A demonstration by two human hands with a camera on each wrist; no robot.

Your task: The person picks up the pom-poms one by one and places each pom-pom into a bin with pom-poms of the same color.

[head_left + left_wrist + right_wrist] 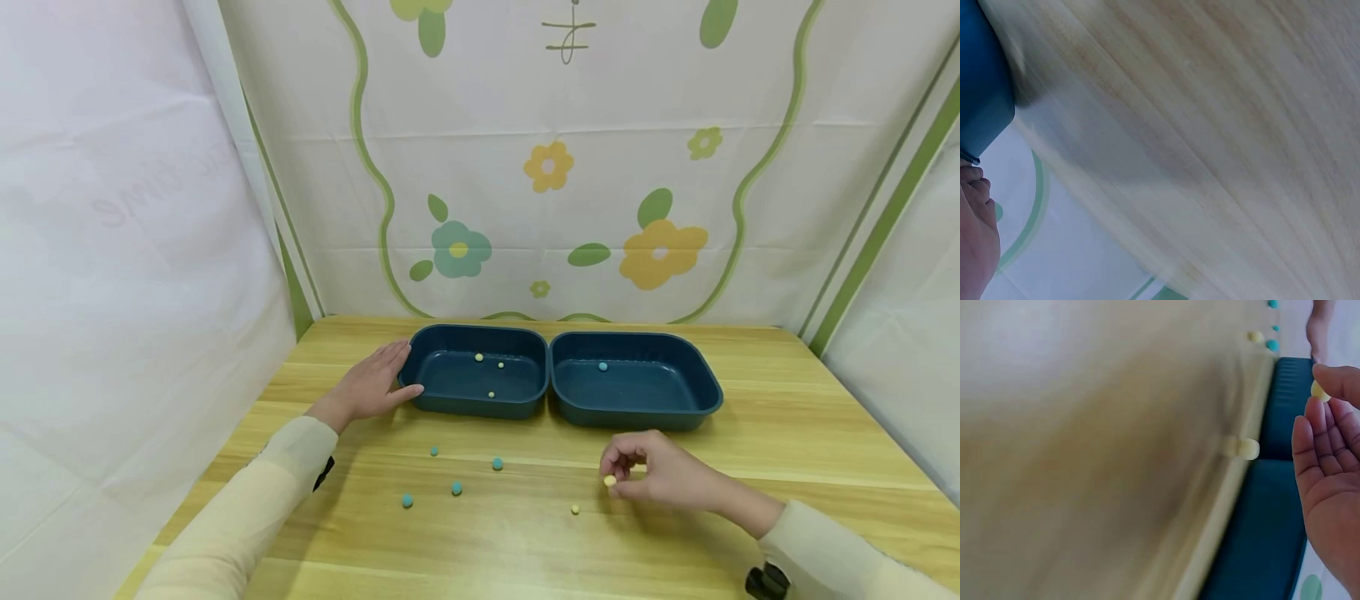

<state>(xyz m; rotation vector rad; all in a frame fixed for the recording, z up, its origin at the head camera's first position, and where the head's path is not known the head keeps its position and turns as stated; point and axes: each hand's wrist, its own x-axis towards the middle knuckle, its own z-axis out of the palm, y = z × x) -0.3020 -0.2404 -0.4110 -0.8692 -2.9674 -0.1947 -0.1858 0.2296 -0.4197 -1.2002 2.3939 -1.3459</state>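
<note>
Pinches a yellow ball (610,481) with right hand (663,472), rests left hand (375,383) unclenched against left tray (472,407); seems at picking step, probably needs gentle carry far and left, into that tray.

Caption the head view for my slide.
Right hand pinches a yellow ball; left hand touches the left blue tray.

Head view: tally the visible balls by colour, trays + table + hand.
Yellow balls: 5 (3 in left tray, 1 in right hand, 1 on table)
Blue balls: 5 (1 in right tray, 4 on table)
Total: 10
The right wrist view may show one more yellow ball, perhaps hidden by the hand in the head view.
</note>
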